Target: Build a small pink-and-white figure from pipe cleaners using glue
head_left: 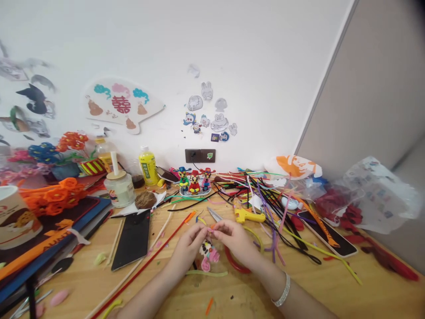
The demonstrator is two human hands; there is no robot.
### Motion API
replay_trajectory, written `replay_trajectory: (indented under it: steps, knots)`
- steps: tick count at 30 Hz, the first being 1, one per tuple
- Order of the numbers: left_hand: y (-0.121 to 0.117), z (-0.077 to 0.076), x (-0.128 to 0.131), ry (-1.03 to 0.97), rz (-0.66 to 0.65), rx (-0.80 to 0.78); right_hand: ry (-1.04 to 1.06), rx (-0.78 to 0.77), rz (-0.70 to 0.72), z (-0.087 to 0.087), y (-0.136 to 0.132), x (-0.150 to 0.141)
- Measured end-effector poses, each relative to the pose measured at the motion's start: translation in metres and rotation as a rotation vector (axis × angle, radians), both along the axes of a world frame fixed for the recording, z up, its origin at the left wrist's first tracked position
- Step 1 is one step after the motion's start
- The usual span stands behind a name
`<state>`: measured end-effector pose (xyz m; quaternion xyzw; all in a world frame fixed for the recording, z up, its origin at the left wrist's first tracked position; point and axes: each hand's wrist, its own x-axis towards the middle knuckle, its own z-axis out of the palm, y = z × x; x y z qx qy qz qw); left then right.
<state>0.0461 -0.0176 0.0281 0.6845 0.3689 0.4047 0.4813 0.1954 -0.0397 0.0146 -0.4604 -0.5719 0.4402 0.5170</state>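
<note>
My left hand [188, 246] and my right hand [235, 241] meet over the middle of the wooden table [332, 288]. Both pinch a short pink pipe-cleaner piece [210, 230] between their fingertips. Just below the fingers sits a small pink and white pipe-cleaner figure [208, 255], touching the table. A silver bracelet [283, 291] is on my right wrist. A red ring [234, 262] lies partly under my right hand.
Scissors [215, 215] and a yellow glue gun [247, 215] lie just beyond my hands. A tangle of coloured pipe cleaners [265, 195] spreads to the right, near a phone [328, 232]. A black phone [132, 239], a jar [119, 188], a yellow bottle [148, 166] and orange flowers [55, 197] stand left.
</note>
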Motion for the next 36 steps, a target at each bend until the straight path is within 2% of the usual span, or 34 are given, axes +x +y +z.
replay_trajectory:
  steps: [3, 6, 9, 14, 22, 27, 32, 36]
  knots:
    - [0.0, -0.004, 0.001, -0.013, 0.022, -0.038, 0.01, -0.004, 0.001, 0.002, 0.004, 0.008]
    - [0.001, -0.01, 0.001, -0.091, 0.054, -0.233, -0.002, -0.05, 0.006, 0.006, 0.007, 0.018]
    - [0.001, -0.017, 0.002, -0.231, 0.011, -0.447, -0.05, -0.072, 0.014, 0.009, 0.008, 0.025]
    - [0.001, -0.023, 0.006, -0.352, -0.042, -0.61, -0.167, -0.052, 0.077, 0.011, 0.006, 0.031]
    - [-0.01, -0.015, 0.009, -0.412, -0.132, -0.654, -0.294, -0.001, 0.077, 0.014, 0.004, 0.033]
    - [-0.015, -0.01, 0.012, -0.385, -0.171, -0.697, -0.357, 0.048, 0.1, 0.014, 0.001, 0.026]
    - [-0.016, -0.013, 0.012, -0.375, -0.225, -0.64, -0.482, 0.11, 0.054, 0.014, 0.0, 0.022]
    - [-0.015, -0.017, 0.012, -0.331, -0.202, -0.636, -0.506, 0.146, 0.013, 0.016, -0.002, 0.022]
